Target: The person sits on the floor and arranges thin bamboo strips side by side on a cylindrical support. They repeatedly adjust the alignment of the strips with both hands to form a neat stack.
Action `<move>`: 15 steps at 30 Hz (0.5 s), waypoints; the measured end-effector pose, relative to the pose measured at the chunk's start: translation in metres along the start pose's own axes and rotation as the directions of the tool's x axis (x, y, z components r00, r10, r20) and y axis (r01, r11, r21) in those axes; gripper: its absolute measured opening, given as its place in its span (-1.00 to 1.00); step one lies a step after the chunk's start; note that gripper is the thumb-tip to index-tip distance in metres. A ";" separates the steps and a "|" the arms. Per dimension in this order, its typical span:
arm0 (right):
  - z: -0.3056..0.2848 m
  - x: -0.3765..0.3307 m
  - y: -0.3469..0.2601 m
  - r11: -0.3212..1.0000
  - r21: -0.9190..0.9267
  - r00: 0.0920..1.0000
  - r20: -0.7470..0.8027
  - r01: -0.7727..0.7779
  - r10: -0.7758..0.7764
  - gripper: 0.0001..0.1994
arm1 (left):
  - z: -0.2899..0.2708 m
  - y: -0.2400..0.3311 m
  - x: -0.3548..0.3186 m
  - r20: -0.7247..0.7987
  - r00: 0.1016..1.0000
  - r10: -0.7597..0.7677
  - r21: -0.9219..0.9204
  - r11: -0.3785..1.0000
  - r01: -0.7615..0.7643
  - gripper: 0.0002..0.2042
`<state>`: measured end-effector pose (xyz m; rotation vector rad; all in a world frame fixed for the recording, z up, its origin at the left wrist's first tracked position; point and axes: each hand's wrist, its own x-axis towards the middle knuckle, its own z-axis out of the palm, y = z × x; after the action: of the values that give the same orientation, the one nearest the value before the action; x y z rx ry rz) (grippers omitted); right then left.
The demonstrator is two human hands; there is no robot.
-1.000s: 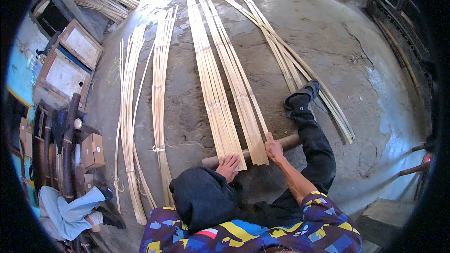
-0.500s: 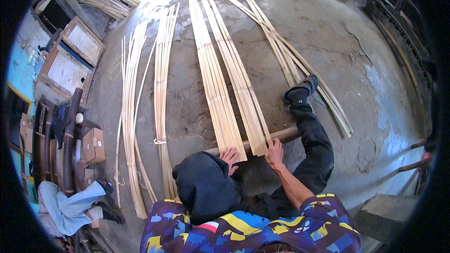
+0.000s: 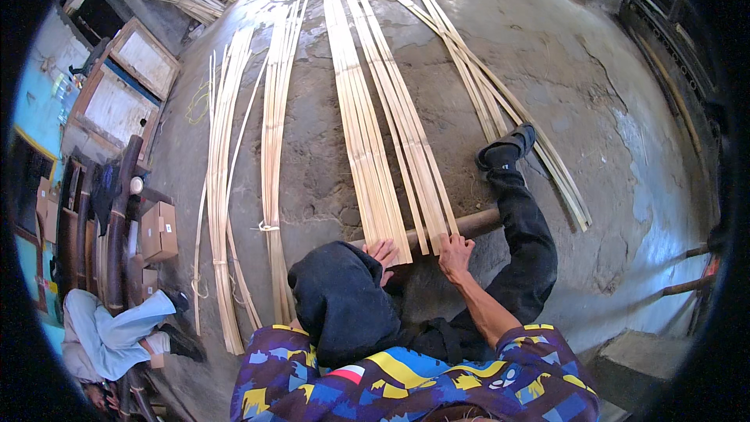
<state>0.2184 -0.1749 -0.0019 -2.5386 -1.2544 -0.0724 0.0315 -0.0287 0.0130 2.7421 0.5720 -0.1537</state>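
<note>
Across a worn concrete floor (image 3: 531, 62), seen from my remote post through the head camera, a person in a patterned shirt (image 3: 406, 381) works with the left knee bent and the right leg stretched forward. Two sets of pale strips run from near the body toward the far side, their near ends lying over a round pole (image 3: 480, 222).

The left hand (image 3: 381, 253) rests on the near end of the left set of strips (image 3: 369, 160), fingers extended and slightly spread on top. The right hand (image 3: 455, 255) is at the near end of the right set of strips (image 3: 421, 164), its fingers curled and touching the strip ends; I cannot tell from here whether they pinch one. A single strip (image 3: 414, 215) lies just left of that right set, a narrow gap between them at the near end.

Farther right, crossed strips (image 3: 451, 39) reach close to the person's dark sandal (image 3: 508, 148). To the left I see two tied bundles (image 3: 271, 156) lying lengthwise, then a cardboard box (image 3: 159, 232) and, at the near left, a second person in light blue trousers (image 3: 117, 328).
</note>
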 end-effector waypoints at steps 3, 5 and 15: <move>0.001 -0.002 0.003 0.999 -0.046 1.000 -0.006 -0.002 0.002 -0.73 | 0.003 -0.003 -0.001 -0.015 1.000 0.015 -0.032 0.999 -0.016 -0.23; 0.001 -0.003 0.003 0.999 -0.017 0.998 0.054 -0.031 0.032 -0.73 | 0.007 -0.004 -0.002 -0.030 1.000 0.003 -0.080 0.997 -0.005 -0.23; -0.002 0.008 0.001 0.945 0.117 0.912 0.319 -0.306 0.256 -0.59 | 0.007 -0.008 0.002 0.010 0.998 0.062 0.079 0.995 -0.063 -0.28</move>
<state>0.2240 -0.1703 0.0015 -2.6195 -0.9258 0.4798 0.0295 -0.0234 0.0037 2.8311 0.4871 -0.1749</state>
